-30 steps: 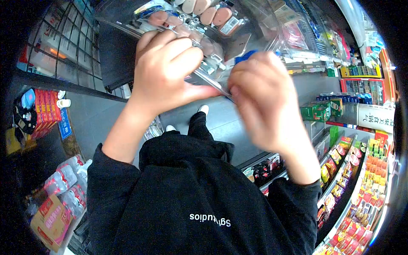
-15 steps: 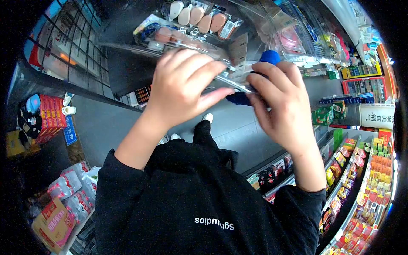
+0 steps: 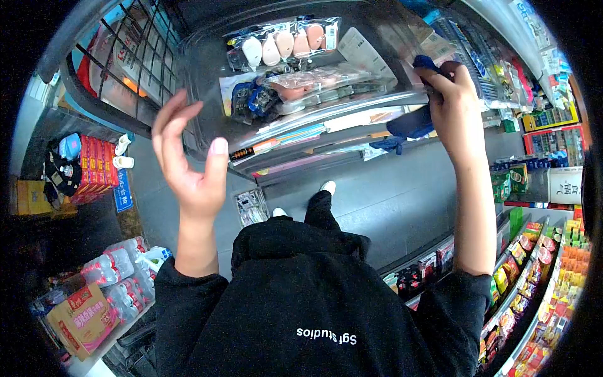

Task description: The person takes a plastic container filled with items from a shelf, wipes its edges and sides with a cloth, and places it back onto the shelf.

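Note:
My left hand (image 3: 193, 160) is raised by the left end of a clear plastic bin (image 3: 333, 112), fingers spread and holding nothing. At the bin's right end, my right hand (image 3: 457, 113) is closed round a dark blue cloth (image 3: 412, 122). Part of the cloth shows above the fingers and part hangs below, beside the bin's front wall. Inside the bin are a pack of pale and pink drop-shaped sponges (image 3: 284, 45), a clear packet with pinkish contents (image 3: 301, 85), a blue-and-black bagged item (image 3: 254, 100) and a white card (image 3: 359, 51).
A black wire rack (image 3: 135, 60) stands left of the bin. Below the bin's front edge runs a shelf with flat colourful goods (image 3: 301, 135). Snack shelves (image 3: 518, 283) line the right side. Bottled drinks (image 3: 116, 267) and a cardboard box (image 3: 81, 320) sit at lower left.
My left hand has come off the bin's front edge, moved left and opened. My right hand has shifted right and up with the blue cloth. More of the bin's contents now shows.

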A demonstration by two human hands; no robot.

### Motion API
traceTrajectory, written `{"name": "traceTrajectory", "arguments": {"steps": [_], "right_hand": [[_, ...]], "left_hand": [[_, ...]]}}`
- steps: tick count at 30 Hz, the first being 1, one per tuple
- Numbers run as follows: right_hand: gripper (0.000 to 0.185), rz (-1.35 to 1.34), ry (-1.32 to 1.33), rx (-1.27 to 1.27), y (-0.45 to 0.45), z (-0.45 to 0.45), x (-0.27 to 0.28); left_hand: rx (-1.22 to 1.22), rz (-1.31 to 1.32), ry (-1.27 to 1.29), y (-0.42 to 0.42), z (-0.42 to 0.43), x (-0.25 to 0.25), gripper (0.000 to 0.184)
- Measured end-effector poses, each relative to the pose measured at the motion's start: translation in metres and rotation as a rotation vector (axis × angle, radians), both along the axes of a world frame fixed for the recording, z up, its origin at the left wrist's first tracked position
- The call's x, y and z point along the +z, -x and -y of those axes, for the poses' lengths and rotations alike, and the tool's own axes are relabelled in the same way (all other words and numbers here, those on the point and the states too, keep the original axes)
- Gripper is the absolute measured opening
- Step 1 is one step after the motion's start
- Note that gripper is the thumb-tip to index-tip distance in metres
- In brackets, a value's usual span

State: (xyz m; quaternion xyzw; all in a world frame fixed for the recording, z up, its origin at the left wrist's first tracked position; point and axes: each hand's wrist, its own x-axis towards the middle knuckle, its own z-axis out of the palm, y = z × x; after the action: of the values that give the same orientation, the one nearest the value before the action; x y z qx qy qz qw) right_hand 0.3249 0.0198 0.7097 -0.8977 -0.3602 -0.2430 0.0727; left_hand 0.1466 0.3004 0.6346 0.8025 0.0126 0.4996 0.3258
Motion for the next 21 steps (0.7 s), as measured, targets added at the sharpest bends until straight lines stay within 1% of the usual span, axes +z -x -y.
{"name": "traceTrajectory", "arguments": {"steps": [2,3,4,5,6,7,11,14,17,19,21], "right_hand": [[0.031,-0.025,0.000,-0.028,-0.012,0.001,-0.002],[0.033,-0.002,-0.005,0.027,-0.017,0.000,-0.001],[0.033,-0.001,0.000,0.028,-0.021,-0.002,0.000],[0.032,0.019,-0.006,0.056,-0.024,-0.003,0.000],[0.031,0.040,-0.014,0.085,-0.028,-0.005,0.001],[0.032,-0.022,-0.027,0.055,-0.030,-0.006,0.001],[0.031,0.006,0.001,0.116,-0.036,-0.006,0.004],[0.029,-0.019,-0.008,0.101,-0.031,-0.007,0.007],[0.026,-0.026,0.032,0.093,-0.027,-0.010,0.007],[0.023,-0.077,0.048,0.039,-0.020,-0.013,0.006],[0.023,-0.079,0.026,0.045,-0.007,-0.015,0.004]], "left_hand": [[-0.009,0.014,0.048,0.001,0.002,-0.005,0.036],[-0.066,0.020,-0.010,0.005,0.002,-0.008,0.035],[-0.121,0.025,-0.068,0.007,0.001,-0.011,0.035],[-0.067,0.013,-0.203,0.009,-0.001,-0.013,0.034],[-0.085,0.029,-0.316,0.006,0.000,-0.010,0.029],[-0.082,0.024,-0.371,0.005,0.001,-0.011,0.028],[-0.099,-0.004,-0.521,0.002,0.005,-0.009,0.025],[-0.144,0.005,-0.560,-0.002,0.016,-0.006,0.026],[-0.140,-0.026,-0.538,0.000,0.033,-0.002,0.024],[-0.144,-0.046,-0.529,0.002,0.040,-0.001,0.023],[-0.114,-0.054,-0.521,0.003,0.049,-0.001,0.021]]}}
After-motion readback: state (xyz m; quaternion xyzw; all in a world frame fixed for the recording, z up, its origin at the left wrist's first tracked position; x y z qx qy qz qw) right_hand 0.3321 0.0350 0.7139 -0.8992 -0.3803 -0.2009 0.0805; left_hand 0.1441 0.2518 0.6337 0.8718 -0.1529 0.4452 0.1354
